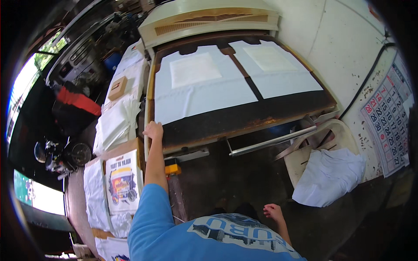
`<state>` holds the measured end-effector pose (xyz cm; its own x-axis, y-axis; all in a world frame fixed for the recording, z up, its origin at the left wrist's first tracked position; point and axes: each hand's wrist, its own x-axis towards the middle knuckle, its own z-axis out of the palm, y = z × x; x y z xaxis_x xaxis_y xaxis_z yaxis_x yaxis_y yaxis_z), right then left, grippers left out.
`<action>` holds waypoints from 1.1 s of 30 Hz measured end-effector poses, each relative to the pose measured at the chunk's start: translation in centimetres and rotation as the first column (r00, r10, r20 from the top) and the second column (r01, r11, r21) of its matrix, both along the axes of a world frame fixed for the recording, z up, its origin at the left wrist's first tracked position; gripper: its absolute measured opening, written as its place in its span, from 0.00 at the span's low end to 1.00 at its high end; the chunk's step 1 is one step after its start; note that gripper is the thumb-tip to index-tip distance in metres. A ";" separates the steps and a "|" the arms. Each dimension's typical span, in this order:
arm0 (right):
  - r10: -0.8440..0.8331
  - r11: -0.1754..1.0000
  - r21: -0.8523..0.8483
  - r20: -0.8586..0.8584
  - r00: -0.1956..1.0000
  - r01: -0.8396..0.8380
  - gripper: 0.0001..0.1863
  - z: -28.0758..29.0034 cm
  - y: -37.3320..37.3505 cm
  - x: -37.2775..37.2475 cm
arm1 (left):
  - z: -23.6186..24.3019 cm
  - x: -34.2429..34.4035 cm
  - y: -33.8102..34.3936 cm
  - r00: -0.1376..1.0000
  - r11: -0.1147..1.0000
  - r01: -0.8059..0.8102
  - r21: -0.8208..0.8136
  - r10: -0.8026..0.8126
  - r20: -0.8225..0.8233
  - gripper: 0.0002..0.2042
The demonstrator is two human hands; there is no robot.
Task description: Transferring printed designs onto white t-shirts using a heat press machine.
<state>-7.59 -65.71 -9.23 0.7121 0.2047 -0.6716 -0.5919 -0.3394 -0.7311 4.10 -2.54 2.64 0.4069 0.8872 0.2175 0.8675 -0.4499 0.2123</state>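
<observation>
My left hand (153,129) is closed at the left front corner of a wide dark platen (204,127), its fingers around a pale bar (146,148). Two white shirts lie flat side by side on the platen: a left shirt (174,102) and a right shirt (283,85). On each rests a pale square sheet, the left sheet (194,69) and the right sheet (271,58). Low in front of my body, away from the platen, my right hand (273,212) hangs with loosely bent fingers and nothing visible in it.
A cream machine hood (209,19) spans the platen's far side. At the left, a long table carries white cloth (115,124), a small brown box (117,88) and a printed shirt (124,182). A metal bar (272,141) juts out in front; a plastic chair (342,132) holds white cloth (328,176).
</observation>
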 end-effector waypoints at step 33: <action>0.699 0.707 -0.708 0.698 0.154 0.001 0.11 13.3 19.9 48.5 | 3.8 -15.2 -7.5 0.889 0.958 0.063 -0.278 0.073 0.453 0.10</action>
<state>40.93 -45.77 4.09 0.7734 0.5689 0.2797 0.6309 -0.7336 -0.2524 -11.05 -10.07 6.44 0.3182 0.9402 0.1215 0.6462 -0.3089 0.6978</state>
